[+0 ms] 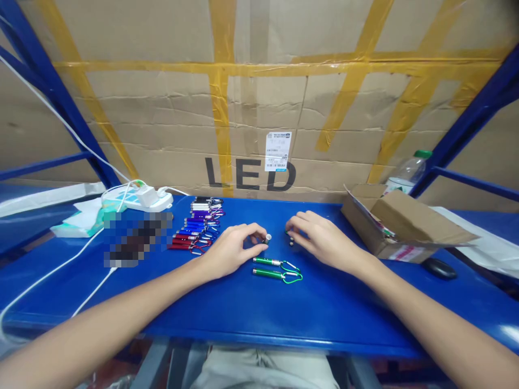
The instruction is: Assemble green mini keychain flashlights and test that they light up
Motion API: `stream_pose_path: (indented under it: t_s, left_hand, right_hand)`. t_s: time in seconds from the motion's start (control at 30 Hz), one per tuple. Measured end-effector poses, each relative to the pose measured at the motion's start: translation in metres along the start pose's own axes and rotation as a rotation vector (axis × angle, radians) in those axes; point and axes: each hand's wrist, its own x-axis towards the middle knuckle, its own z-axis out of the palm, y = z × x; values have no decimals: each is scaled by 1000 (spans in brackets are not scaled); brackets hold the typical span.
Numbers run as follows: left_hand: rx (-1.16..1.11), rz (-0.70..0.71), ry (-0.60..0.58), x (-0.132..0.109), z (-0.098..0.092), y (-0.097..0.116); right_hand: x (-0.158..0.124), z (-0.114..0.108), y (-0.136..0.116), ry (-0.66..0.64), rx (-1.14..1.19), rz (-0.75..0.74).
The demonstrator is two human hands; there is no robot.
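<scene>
My left hand (233, 251) pinches a small round silver piece (268, 237) between thumb and fingers, just above the blue table. To the right, the fingers of my right hand (320, 237) are bent together close to the tabletop; what they hold, if anything, is too small to make out. Tiny round button-like pieces (291, 242) show at those fingertips. Two green mini flashlights with carabiner clips, one (266, 262) behind the other (267, 274), lie in front of my hands. Left of my left hand is a column of similar flashlights (194, 229) in red, blue, purple, silver and black.
An open cardboard box (377, 232) stands at the right, with a black computer mouse (439, 268) and a plastic bottle (409, 170) near it. A white power strip (156, 202) with cables (83, 246) sits at the left. A large taped carton (174, 124) walls off the back.
</scene>
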Motion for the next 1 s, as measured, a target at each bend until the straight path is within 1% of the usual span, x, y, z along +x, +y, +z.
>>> stream_pose_path:
  t_s: [0.07,0.13,0.23,0.33,0.6,0.77,1.0]
  left_hand:
    - [-9,-28,1,0,1,-2]
    - [2,-35,4,0,1,-2]
    - [14,-30,-1,0,0,-3]
    - [23,-15,-6,-1,-1,-3]
    - [20,-17,-6,-1,-1,-3]
    - [23,-13,-14,-1,-2,-3]
    - [19,-6,-17,0,0,-3]
  right_hand:
    - [-1,1,6,-111,-44,18]
    - [-1,2,8,-188,-35,29]
    - [-2,2,7,-239,15,19]
    - [-3,2,4,-253,53,3]
    - [-2,6,-7,-290,126,22]
    - [1,9,-11,-283,162,-8]
    - [4,16,-13,-272,177,31]
